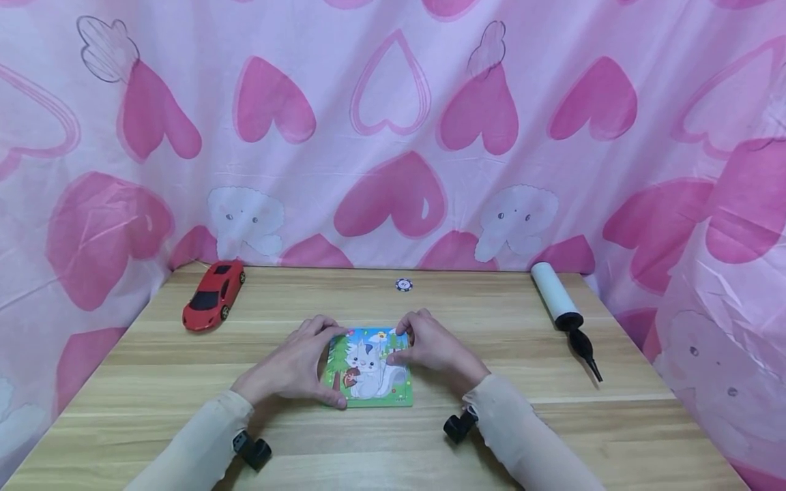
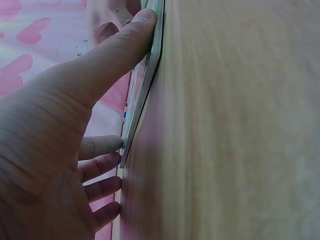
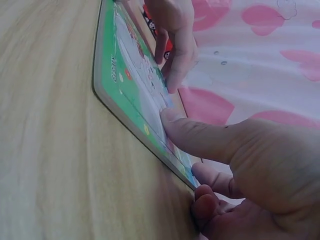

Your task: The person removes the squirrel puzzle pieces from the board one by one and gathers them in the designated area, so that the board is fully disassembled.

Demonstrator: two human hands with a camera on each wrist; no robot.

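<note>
A square picture puzzle (image 1: 371, 372) with a white cartoon squirrel and a green border lies flat on the table. My left hand (image 1: 301, 358) spans its left side, thumb on the near edge and forefinger at the far left corner. In the left wrist view the other fingers (image 2: 102, 187) extend beyond the board. My right hand (image 1: 432, 348) grips the far right part, its thumb (image 3: 182, 127) on the picture face and its forefinger by the far edge. The remaining right fingers curl beside the corner. Whether any piece of the picture is loose cannot be seen.
A red toy car (image 1: 215, 296) stands at the back left of the wooden table (image 1: 368, 450). A poker chip (image 1: 403, 285) lies near the back edge. At the right is a white hand pump (image 1: 555, 293) with a black nozzle. Heart-printed pink cloth (image 1: 393, 136) hangs behind and around.
</note>
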